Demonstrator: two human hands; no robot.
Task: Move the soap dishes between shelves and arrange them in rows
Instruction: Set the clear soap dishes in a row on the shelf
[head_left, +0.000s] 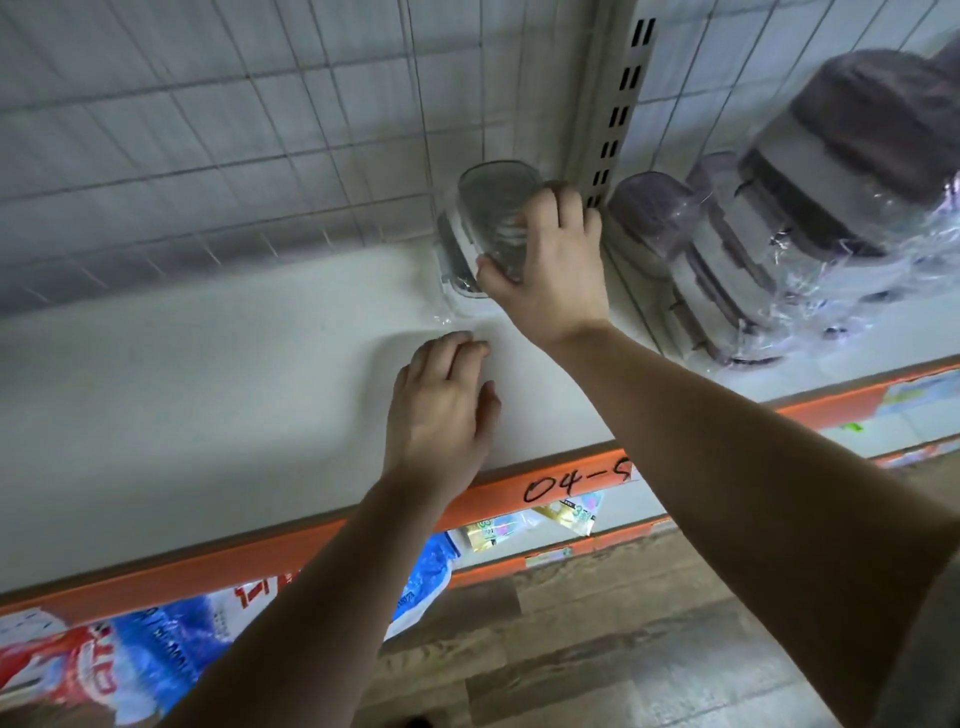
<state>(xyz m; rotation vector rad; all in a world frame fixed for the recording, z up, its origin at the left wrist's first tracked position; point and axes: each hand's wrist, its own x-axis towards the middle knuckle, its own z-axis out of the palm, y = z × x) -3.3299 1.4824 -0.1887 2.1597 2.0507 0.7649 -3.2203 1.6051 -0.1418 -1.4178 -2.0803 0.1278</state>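
Note:
A soap dish (485, 218) with a clear lid, grey base and plastic wrap stands at the back right corner of the white shelf (208, 374). My right hand (550, 265) grips it from the right, thumb on its front and fingers over its top. My left hand (441, 410) lies flat on the shelf surface just in front of the dish, fingers relaxed, holding nothing. More wrapped soap dishes with purple-grey lids (753, 244) stand in a row on the neighbouring shelf to the right.
A wire grid panel (260, 130) backs the shelf. A slotted metal upright (613, 119) divides the two shelf bays. An orange price rail (519, 493) runs along the front edge. Packaged goods (156, 654) lie on the shelf below, above a wood-look floor (597, 649).

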